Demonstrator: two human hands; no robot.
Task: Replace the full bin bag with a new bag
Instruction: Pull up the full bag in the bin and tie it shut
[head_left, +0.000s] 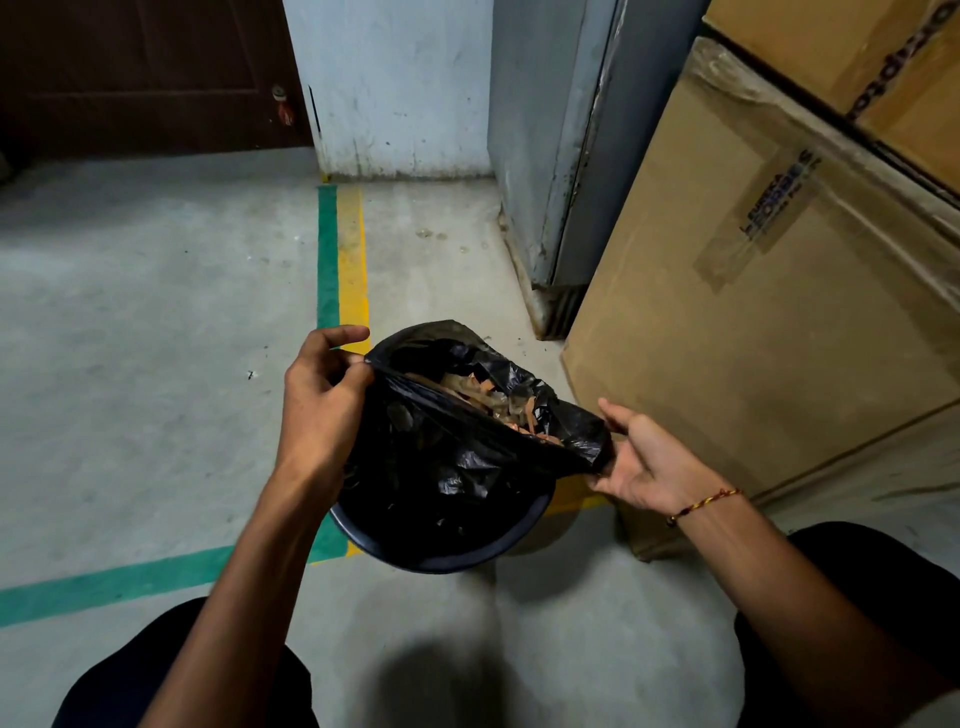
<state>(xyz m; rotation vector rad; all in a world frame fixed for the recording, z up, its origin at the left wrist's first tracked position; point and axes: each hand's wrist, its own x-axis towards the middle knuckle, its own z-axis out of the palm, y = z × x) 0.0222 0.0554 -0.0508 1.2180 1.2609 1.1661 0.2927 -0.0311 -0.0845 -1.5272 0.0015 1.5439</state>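
A black bin bag (457, 447) sits in a round dark bin (498, 540) on the concrete floor. The bag's mouth is lifted off the bin's rim and stretched between my hands. Brown paper scraps (483, 395) show inside it. My left hand (322, 405) pinches the bag's left edge between thumb and fingers. On the opposite side, my right hand (649, 462) grips the bag's right edge with the palm turned up. A red and yellow thread circles my right wrist. No new bag is in view.
Large cardboard boxes (753, 291) stand close on the right, touching distance from the bin. A grey metal door frame (550, 156) and a pale wall lie behind. Green and yellow floor lines (340, 260) run past the bin. My dark-clothed knees (883, 597) flank the lower view.
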